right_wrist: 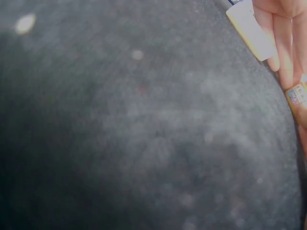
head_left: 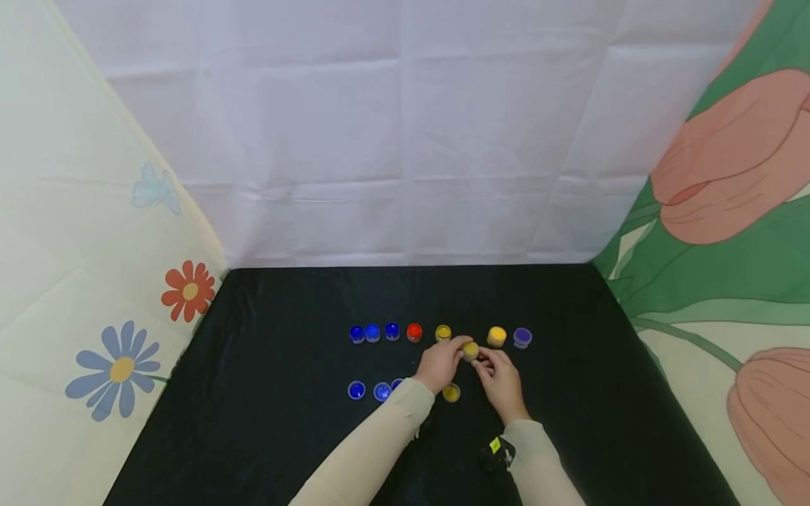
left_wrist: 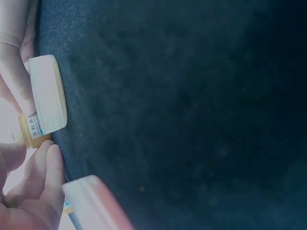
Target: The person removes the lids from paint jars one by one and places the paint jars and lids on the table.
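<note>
Head view had both my hands meeting at one small yellow jar (head_left: 470, 352) by the far row on the black tabletop (head_left: 253, 429). My left hand (head_left: 439, 365) pinched it from the left and my right hand (head_left: 502, 385) from the right, the fingers of each bent in to its sides; whether its base touched the cloth, I could not tell. Left of it stood three blue jars (head_left: 373, 333), a red jar (head_left: 414, 332) and another yellow jar (head_left: 443, 332); just right, an orange-yellow jar (head_left: 496, 336), then a purple jar (head_left: 522, 338). Nearer me were two blue jars, a third partly hidden by my left sleeve (head_left: 373, 450), and one more yellow jar between my wrists.
</note>
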Motion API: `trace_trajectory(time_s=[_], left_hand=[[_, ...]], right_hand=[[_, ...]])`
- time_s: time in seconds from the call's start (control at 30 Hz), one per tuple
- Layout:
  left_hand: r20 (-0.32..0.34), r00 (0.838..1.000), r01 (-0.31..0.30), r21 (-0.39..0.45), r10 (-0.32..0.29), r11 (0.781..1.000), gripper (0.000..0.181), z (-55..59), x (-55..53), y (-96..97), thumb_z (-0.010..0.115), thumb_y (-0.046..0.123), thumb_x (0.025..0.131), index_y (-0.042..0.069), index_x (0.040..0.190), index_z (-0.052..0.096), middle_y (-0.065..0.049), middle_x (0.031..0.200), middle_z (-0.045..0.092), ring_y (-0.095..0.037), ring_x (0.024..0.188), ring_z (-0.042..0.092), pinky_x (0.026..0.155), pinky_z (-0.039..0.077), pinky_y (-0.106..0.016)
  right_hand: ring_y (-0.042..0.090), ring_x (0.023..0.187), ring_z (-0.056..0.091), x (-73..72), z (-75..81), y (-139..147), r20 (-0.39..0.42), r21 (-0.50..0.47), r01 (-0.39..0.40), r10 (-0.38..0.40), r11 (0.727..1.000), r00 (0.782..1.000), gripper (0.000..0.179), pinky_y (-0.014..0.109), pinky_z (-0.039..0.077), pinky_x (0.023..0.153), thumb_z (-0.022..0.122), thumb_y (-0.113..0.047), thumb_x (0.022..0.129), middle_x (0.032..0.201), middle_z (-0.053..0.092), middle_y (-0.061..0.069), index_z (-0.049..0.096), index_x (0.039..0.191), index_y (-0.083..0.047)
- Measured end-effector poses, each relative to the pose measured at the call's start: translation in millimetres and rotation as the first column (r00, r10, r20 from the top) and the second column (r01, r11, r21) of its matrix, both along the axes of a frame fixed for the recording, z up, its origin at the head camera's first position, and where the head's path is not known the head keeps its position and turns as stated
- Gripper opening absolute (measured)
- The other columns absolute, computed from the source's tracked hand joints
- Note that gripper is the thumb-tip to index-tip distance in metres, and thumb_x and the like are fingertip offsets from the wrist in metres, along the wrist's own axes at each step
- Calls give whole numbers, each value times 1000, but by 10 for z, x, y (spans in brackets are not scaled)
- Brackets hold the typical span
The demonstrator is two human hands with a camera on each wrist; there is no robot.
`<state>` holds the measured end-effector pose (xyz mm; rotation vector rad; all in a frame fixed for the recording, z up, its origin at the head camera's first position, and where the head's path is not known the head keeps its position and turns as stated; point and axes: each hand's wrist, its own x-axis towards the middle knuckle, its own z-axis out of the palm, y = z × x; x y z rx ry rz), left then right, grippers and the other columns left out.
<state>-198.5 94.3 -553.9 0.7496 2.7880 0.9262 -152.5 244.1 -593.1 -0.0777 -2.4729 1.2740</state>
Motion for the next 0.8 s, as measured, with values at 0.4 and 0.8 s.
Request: trace_trajectory(time_s=[0.4, 0.8], left_hand=[[79, 996, -31, 40, 28, 999, 23, 2, -23, 2, 57, 21, 105, 17, 127, 58, -4, 119, 71, -15, 102, 67, 90, 54, -34], [10, 999, -31, -8, 31, 999, 29, -54, -24, 27, 56, 21, 105, 18, 134, 60, -3, 115, 70, -17, 100, 66, 91, 54, -37]], right_hand=[[24, 88, 63, -4, -1, 3, 26, -18, -9, 10, 1000, 1000, 25, 21, 54, 74, 73, 0, 91, 104, 64, 15, 70, 116, 5], [24, 86, 64, -13, -23, 7, -2, -17, 2, -2, 1000, 1000, 25, 20, 54, 73, 74, 1, 90, 101, 65, 15, 71, 115, 5]])
